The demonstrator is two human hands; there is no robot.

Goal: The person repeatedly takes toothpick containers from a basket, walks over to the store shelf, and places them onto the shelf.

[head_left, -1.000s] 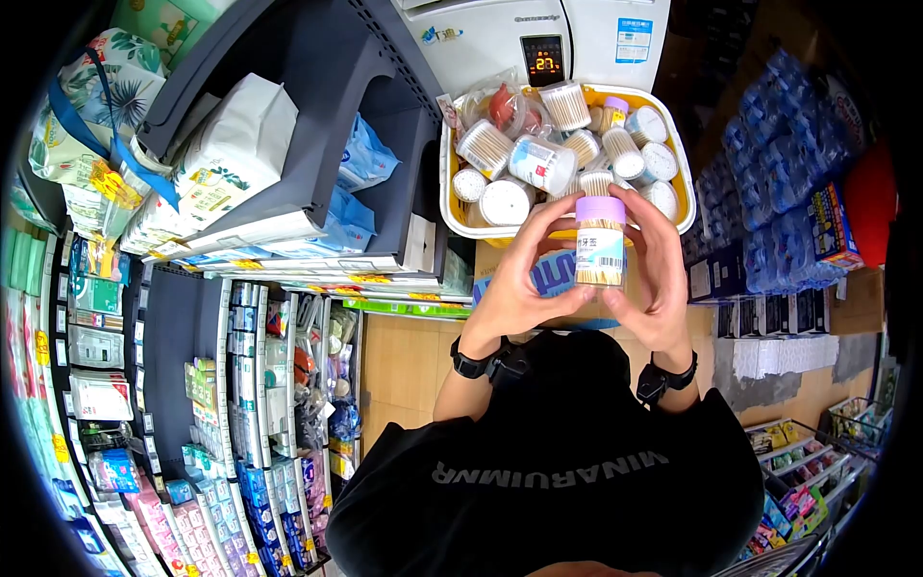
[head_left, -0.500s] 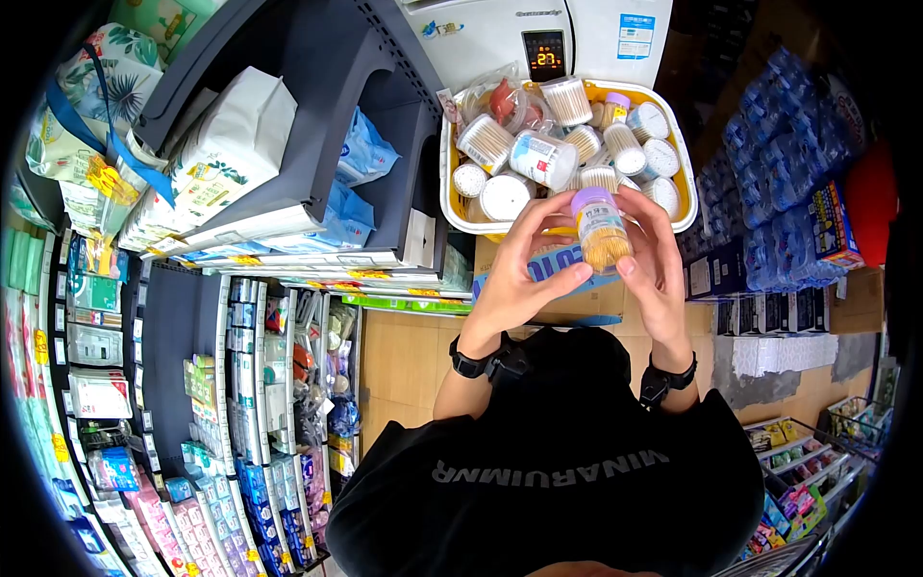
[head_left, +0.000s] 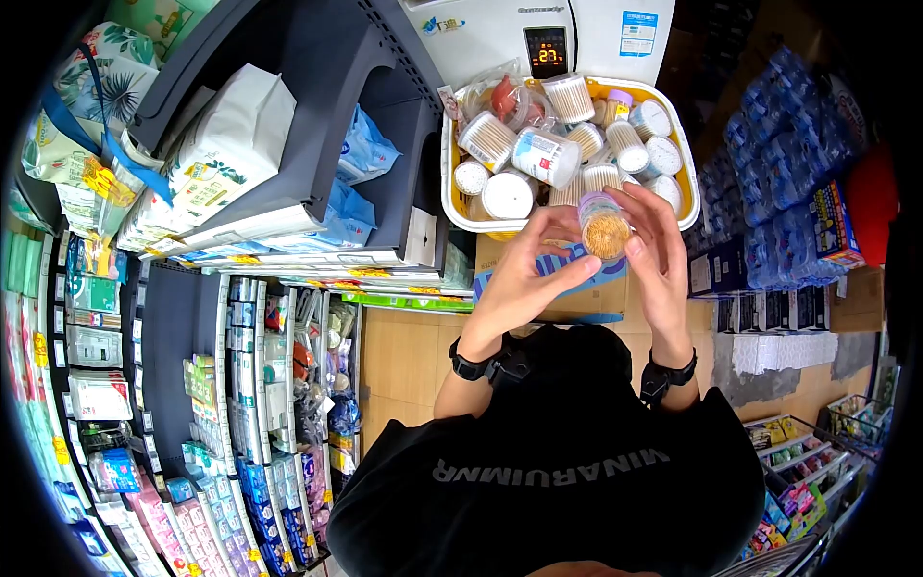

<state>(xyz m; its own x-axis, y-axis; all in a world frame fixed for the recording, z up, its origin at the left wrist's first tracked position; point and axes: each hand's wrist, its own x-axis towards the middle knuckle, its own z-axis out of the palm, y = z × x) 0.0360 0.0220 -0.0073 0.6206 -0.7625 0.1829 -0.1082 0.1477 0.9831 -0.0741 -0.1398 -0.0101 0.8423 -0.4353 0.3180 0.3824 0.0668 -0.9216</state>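
Between my two hands is a clear jar of toothpicks [head_left: 606, 231] with a purple lid, tilted so that its round bottom full of toothpicks faces me. My left hand [head_left: 524, 279] holds it from the left, and my right hand [head_left: 658, 260] from the right, with fingers curled round its sides. Just beyond my fingers stands a white and yellow basket [head_left: 687, 173]. It holds several round tubs of cotton swabs [head_left: 545, 159], a jar with a purple lid [head_left: 618, 104] and a clear bag with something red inside [head_left: 504, 100].
Behind the basket is a white appliance [head_left: 461, 43] with a lit display. A cardboard box [head_left: 577, 306] lies below my hands. Grey shelves [head_left: 332, 125] with packs of tissues [head_left: 231, 144] are at the left. Wrapped blue bottle packs [head_left: 784, 183] are stacked at the right.
The toothpick jar has tipped from upright, label showing, until its bottom faces me. Both hands remain around it, their fingers slightly shifted.
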